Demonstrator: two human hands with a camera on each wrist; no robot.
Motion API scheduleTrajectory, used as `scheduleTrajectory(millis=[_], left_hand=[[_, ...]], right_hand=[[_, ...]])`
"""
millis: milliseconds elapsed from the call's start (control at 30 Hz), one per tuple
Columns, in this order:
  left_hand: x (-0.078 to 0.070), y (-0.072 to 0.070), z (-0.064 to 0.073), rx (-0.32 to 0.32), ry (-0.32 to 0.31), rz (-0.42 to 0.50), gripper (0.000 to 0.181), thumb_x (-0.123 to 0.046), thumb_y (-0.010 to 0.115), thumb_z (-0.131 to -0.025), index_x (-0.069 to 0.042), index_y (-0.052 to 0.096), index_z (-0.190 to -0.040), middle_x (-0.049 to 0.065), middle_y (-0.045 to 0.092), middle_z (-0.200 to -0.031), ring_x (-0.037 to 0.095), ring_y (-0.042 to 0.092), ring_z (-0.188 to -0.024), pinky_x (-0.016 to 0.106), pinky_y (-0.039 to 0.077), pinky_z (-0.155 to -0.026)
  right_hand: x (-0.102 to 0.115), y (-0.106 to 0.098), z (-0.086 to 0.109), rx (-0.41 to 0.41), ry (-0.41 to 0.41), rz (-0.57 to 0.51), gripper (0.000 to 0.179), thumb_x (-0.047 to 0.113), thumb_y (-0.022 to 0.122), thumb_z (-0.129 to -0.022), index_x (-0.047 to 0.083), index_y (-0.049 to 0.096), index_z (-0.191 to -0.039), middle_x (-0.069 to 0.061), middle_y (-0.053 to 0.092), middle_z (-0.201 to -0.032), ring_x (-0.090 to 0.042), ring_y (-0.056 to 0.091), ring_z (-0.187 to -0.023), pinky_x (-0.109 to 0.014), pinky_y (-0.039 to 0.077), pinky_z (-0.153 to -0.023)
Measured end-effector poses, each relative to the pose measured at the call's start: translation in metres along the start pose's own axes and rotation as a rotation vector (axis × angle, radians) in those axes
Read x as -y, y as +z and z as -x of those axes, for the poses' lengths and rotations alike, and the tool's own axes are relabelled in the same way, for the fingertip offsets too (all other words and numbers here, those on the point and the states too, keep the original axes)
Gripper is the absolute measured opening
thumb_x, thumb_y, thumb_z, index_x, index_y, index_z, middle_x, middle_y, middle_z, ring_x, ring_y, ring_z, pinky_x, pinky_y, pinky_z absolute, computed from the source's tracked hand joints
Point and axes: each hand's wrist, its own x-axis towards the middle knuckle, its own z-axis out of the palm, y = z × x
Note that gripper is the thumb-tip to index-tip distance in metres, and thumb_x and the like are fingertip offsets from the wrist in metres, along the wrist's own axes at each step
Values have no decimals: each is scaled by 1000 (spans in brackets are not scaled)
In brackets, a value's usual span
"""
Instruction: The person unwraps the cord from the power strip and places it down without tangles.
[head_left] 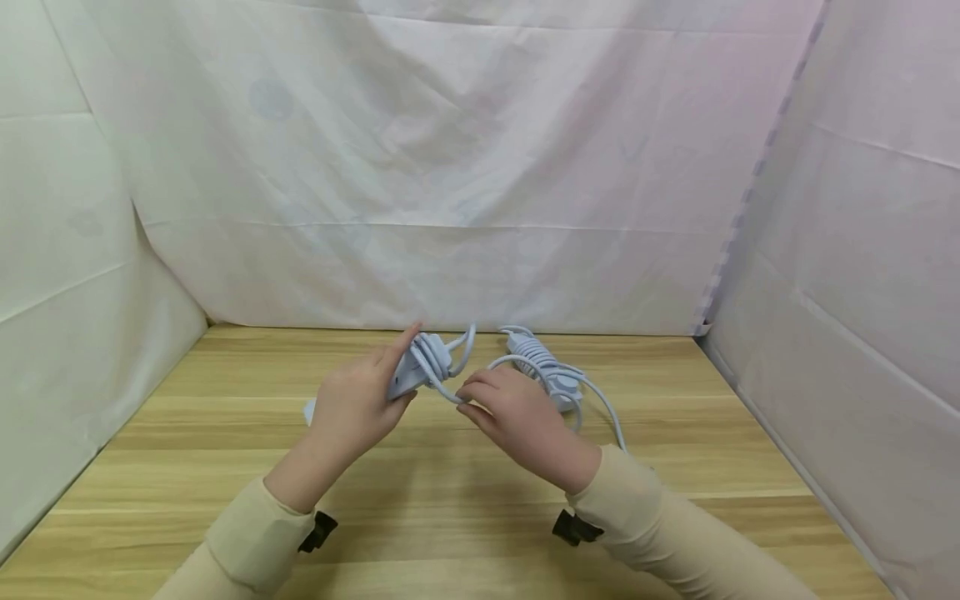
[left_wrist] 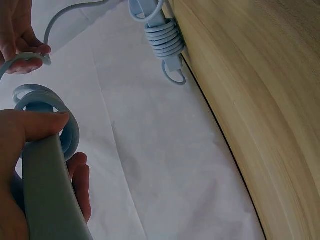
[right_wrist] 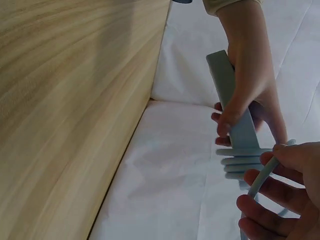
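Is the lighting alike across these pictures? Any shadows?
Head view: brightest, faint shadows on the wooden tabletop; left wrist view: dimmer, the held power strip looking grey-green; right wrist view: also dim, a soft shadow stripe on the wooden tabletop.

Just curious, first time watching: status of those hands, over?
Left hand grips strip, cord looped round it. Right hand pinches cord. Cord-wrapped bundle lies beyond right hand, a possible snag.

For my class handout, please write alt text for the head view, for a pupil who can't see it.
A person's left hand holds a pale power strip while the right hand pinches the cord wound around it. A second strip, wrapped in cord, lies beyond the right hand on a wooden table, with white cloth behind.
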Motion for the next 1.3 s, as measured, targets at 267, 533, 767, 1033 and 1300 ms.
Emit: scheduleTrajectory(millis=[267,533,767,1033,1300], left_hand=[[5,2,9,62,-24,-42,99,-21,85,-71,-21,30,-153,11,70,-99,28,66,-69,41,47,-46],[3,-2,15,4,26,-61,89,-17,83,-72,-16,38,-148,10,67,-81,26,62,-60,37,41,-39],[1,-8,23,-37,95,-24,86,-14,84,-70,-17,44,-146,8,69,-87,24,63,-62,36,45,-45],[1,-13,27,-41,84,6,88,-16,86,-68,-21,44,-145,4,69,-89,24,63,-65,38,47,-47],[7,-13,29,-30,43,4,87,-18,87,-69,-19,44,-145,10,70,-91,27,65,-66,40,46,-45]], right_hand=[[-7,-8,-4,-43,34,-27,9,11,74,-87,7,71,-95,1,65,-90,-14,60,-81,-28,50,-71],[-16,-11,-6,-89,99,-101,7,11,69,-91,8,69,-98,0,65,-95,-14,59,-82,-30,48,-72],[-22,-14,-5,-95,171,-93,9,12,67,-93,8,70,-101,0,65,-94,-17,58,-80,-34,46,-73],[-32,-10,2,-98,185,-102,10,10,68,-92,6,70,-101,-2,65,-94,-19,59,-81,-34,48,-71],[-34,-10,17,-25,230,-107,9,12,67,-93,9,71,-100,1,63,-96,-17,56,-85,-32,47,-72]])
